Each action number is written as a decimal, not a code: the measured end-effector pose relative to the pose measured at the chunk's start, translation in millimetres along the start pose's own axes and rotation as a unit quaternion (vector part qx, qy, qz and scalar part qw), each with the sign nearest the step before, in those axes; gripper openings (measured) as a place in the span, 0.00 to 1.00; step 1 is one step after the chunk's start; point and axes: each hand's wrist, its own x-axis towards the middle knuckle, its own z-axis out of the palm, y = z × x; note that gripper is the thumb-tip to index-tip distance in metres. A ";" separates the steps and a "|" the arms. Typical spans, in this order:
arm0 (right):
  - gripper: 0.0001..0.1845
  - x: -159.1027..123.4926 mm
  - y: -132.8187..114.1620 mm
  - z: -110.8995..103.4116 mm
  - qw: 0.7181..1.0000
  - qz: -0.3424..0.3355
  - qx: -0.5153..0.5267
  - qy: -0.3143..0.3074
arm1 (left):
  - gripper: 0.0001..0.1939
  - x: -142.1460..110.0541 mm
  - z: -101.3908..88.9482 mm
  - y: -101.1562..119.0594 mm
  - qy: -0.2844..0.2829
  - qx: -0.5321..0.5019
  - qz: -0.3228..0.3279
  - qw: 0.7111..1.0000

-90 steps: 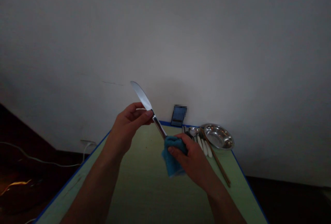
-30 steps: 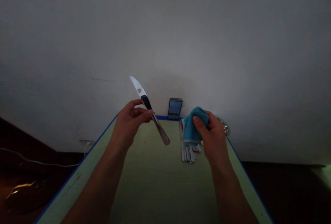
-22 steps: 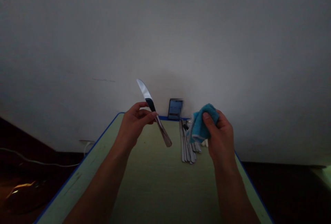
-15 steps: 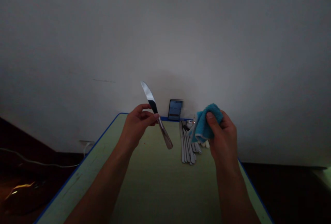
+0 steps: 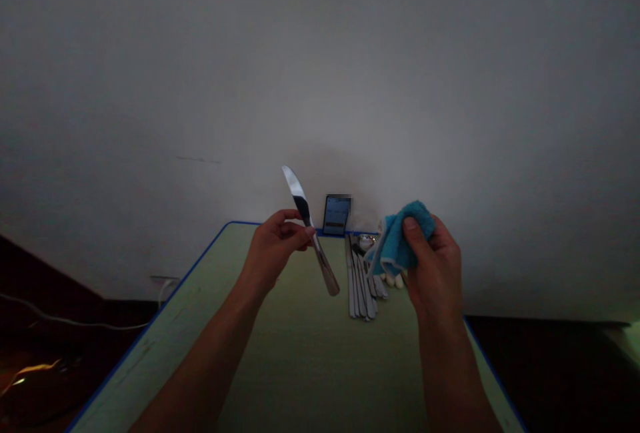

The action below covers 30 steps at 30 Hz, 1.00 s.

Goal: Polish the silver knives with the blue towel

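Knife has slid slightly rightward and lower since the last frame, while the cloth has barely shifted. Fingers of the left hand (image 5: 274, 259) curl tightly around the neck of a table knife (image 5: 298, 194), its blade aimed at 11 o'clock. Right hand (image 5: 436, 271) pinches a blue cloth (image 5: 401, 238) between thumb and fingers, raised at 1 o'clock above the green table (image 5: 290, 366) and just beside a row of cutlery (image 5: 360, 279), with a phone (image 5: 337, 215) propped against the wall (image 5: 320, 73) at 12 o'clock
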 end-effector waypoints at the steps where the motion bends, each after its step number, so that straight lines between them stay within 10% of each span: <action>1: 0.11 0.1 -0.5 -0.1 1.000 0.000 0.001 0.000 | 0.18 -0.1 0.7 -0.3 0.000 -0.001 -0.002 1.000; 30: 0.10 7.4 -7.0 -10.8 0.999 -0.021 0.014 0.026 | 0.19 0.4 30.2 -33.9 -0.055 -0.015 -0.083 0.995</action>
